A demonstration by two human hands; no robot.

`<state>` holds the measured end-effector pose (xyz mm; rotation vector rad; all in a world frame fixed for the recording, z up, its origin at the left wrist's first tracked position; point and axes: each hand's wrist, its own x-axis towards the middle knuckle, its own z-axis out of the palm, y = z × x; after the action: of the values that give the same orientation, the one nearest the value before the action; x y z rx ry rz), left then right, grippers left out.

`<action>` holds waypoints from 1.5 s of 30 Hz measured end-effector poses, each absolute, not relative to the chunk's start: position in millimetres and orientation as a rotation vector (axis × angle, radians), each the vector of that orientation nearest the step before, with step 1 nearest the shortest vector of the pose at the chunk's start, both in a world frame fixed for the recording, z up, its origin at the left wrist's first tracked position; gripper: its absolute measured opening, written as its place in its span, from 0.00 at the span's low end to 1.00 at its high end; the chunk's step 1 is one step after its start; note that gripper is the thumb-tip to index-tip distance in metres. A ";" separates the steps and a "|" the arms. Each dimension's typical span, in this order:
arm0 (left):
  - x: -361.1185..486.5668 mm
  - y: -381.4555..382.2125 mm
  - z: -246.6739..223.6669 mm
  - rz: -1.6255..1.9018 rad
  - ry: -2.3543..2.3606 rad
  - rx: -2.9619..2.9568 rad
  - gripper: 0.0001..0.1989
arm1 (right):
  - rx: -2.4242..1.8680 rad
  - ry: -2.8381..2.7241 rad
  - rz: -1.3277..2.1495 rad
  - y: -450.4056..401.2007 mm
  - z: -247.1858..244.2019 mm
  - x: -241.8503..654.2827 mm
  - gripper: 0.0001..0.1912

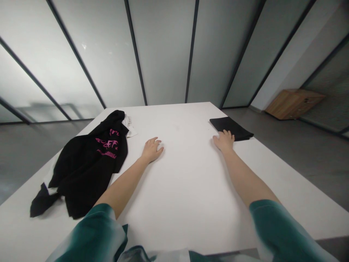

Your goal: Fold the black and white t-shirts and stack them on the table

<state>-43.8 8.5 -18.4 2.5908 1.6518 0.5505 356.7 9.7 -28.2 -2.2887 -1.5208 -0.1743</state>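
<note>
Left hand [151, 150]: open, empty, flat on white worktop [188, 203], near black pink-printed garment [89, 171]. Right hand [224, 142]: open, ungripping, resting against folded black cloth [231, 127].

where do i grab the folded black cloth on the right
Probably the near edge, coming from your side with the right hand, which rests against it. The cloth lies flat and thin on the table, so slide the fingers under that edge and pinch, rather than coming down from above.
</note>
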 end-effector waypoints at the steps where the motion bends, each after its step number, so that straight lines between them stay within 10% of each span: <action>1: -44.2 9.1 -19.2 0.529 1.688 2.574 0.21 | -2.228 -1.557 -0.199 9.1 -27.6 354.6 0.26; 45: -54.4 32.7 -28.9 0.627 1.801 2.211 0.28 | -1.864 -2.184 0.072 3.9 -30.1 306.9 0.21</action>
<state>-54.4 32.7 -28.9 2.2109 1.8015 0.6268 306.9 3.9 -30.1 -1.8644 -2.1837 0.0719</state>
